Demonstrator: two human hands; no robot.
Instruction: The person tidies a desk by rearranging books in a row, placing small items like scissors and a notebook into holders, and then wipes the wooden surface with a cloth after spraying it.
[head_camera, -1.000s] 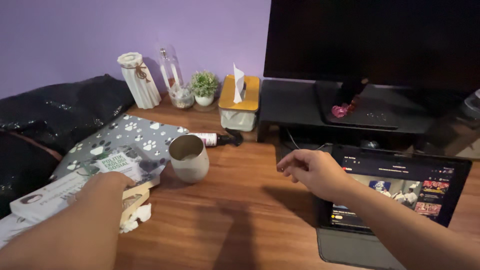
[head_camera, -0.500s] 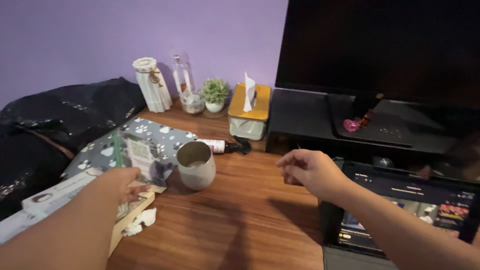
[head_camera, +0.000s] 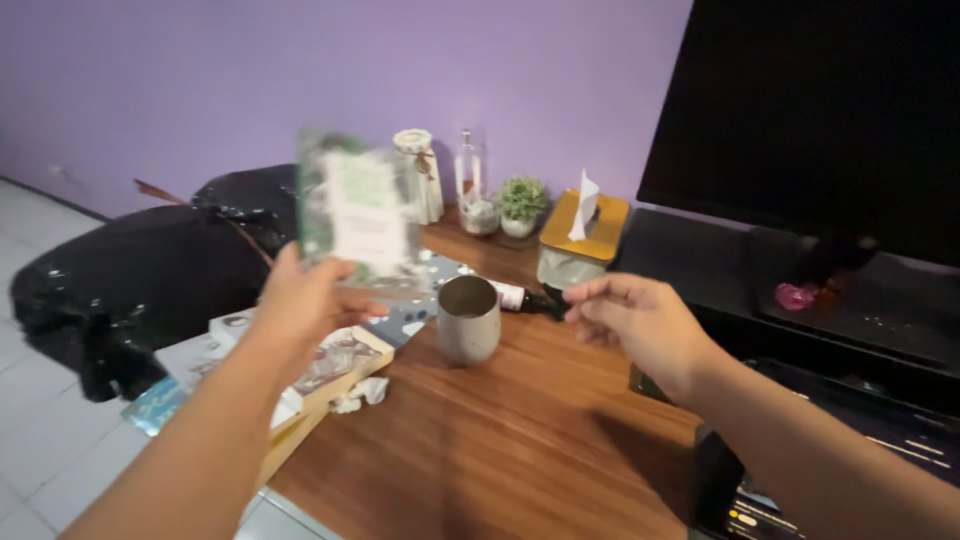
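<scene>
My left hand (head_camera: 305, 300) grips a green-and-white book (head_camera: 358, 210) by its lower edge and holds it upright in the air, above a stack of books (head_camera: 330, 365) at the desk's left edge. The book is blurred by motion. My right hand (head_camera: 640, 320) hovers over the wooden desk (head_camera: 500, 440) with loosely curled fingers, holding nothing, just right of a grey cup (head_camera: 468, 320). A small dark spray bottle (head_camera: 525, 298) lies behind the cup.
At the back stand a white ribbed vase (head_camera: 420, 175), a glass bottle (head_camera: 470, 190), a small potted plant (head_camera: 520, 205) and a tissue box (head_camera: 580, 240). A dark monitor (head_camera: 820, 120) fills the right. A black shiny bag (head_camera: 150, 270) lies left. Crumpled tissue (head_camera: 362, 393) lies beside the books.
My left hand has lifted the green-and-white book off the stack and raised it upright. My view has swung left. My right hand has stayed hovering near the cup.
</scene>
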